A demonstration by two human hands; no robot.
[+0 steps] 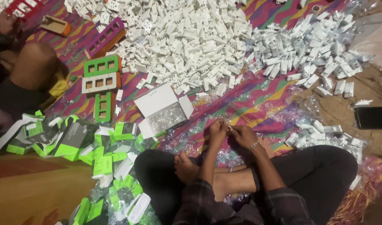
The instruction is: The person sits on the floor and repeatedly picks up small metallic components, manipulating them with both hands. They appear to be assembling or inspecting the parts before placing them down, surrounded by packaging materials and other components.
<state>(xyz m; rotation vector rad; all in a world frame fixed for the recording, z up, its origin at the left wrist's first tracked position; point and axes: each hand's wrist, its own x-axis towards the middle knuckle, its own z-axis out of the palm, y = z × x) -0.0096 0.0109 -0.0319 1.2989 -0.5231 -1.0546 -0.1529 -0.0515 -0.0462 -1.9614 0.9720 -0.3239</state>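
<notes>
I sit cross-legged on a striped mat. My left hand [218,130] and my right hand [243,134] meet just above my feet, fingers pinched together on a small white plastic part [229,127] held between them. A bracelet circles my right wrist. Clear little plastic bags [187,137] lie crumpled around my knees. An open white cardboard box [162,109] with clear bags inside sits just ahead of my left hand.
A big heap of white plastic parts [191,37] covers the mat ahead, with a second heap [307,46] to the right. Green-and-white packaging boxes [74,141] pile up at left. Coloured slotted frames [101,81] lie nearby. Another person [24,71] sits far left. A dark phone [372,117] lies right.
</notes>
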